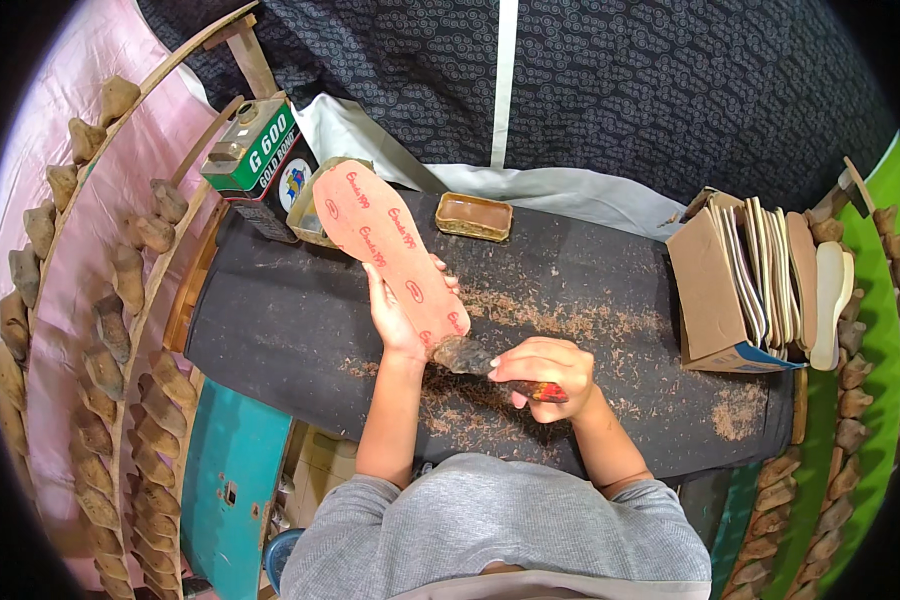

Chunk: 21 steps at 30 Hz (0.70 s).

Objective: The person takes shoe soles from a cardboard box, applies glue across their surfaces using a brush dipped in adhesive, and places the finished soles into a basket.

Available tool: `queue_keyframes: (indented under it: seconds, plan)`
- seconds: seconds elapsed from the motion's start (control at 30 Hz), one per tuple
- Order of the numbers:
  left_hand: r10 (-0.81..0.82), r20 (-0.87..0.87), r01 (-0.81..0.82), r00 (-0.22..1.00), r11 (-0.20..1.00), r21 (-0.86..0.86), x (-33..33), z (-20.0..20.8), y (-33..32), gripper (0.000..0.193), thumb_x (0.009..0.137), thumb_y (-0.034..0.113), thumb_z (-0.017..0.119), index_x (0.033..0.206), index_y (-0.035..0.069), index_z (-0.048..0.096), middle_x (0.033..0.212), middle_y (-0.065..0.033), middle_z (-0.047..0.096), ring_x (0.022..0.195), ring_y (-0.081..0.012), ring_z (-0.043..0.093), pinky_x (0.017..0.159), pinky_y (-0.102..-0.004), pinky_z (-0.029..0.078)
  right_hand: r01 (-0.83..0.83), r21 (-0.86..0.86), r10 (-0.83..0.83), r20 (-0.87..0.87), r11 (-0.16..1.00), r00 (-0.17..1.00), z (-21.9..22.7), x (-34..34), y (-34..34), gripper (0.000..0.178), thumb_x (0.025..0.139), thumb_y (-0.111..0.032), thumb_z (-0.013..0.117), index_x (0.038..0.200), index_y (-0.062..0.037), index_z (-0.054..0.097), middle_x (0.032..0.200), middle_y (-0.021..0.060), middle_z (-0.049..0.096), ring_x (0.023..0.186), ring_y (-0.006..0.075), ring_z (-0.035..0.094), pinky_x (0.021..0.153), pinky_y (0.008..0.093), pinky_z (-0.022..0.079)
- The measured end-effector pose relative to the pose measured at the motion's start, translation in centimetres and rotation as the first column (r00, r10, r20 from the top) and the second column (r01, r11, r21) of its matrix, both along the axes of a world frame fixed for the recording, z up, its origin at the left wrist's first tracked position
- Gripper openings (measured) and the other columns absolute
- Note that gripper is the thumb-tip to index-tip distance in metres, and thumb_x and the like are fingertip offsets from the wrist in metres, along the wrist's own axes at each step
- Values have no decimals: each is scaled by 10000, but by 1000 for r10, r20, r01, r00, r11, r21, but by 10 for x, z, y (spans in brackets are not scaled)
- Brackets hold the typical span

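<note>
My left hand holds up a salmon-pink shoe insole with red print, its fingers wrapped round the lower half and showing at both edges. A brush with dark, clotted bristles and a red and yellow handle is gripped in my right hand. The bristles meet the insole's near, narrow end; whether they press on its face or only its edge, I cannot tell. Behind the insole's far end stands an open tin, partly hidden.
Brown shavings lie across the dark tabletop. A green and white metal can stands at far left, a shallow rectangular container at the back. Right, a cardboard box holds several insoles. Racks of wooden shoe lasts flank both sides.
</note>
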State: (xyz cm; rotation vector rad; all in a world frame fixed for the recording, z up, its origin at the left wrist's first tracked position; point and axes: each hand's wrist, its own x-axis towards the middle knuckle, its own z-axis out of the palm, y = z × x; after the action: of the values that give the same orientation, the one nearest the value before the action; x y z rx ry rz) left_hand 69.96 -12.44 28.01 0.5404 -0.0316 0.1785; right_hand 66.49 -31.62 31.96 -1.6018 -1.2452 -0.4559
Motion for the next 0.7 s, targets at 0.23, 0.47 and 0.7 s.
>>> queue_keyframes:
  seconds: [0.23,0.47,0.7]
  plan:
    - [-143,-11,142,990,985,-101,-11,1,-11,661,925,611,195,1098,43,484,861,-117,565,699,-260,600,612,-372,521,83,22,-84,55,996,995,7,-1,-1,250,624,-89,715,859,-17,674,839,112,663,704,239,653,619,309,534]
    - [-115,-15,112,993,988,-105,-10,-8,-9,629,937,582,223,1094,39,500,878,-122,564,698,-257,578,662,-393,499,91,21,-91,25,996,996,-1,-2,-7,252,610,-105,720,845,-26,674,804,108,656,686,234,646,615,310,531]
    - [-76,-26,75,997,996,-45,-9,-5,-12,614,949,559,220,1090,34,504,872,-109,575,765,-237,575,692,-368,488,60,-37,-57,54,998,997,7,4,-15,245,592,-70,706,829,-23,666,790,108,654,684,240,650,606,309,530]
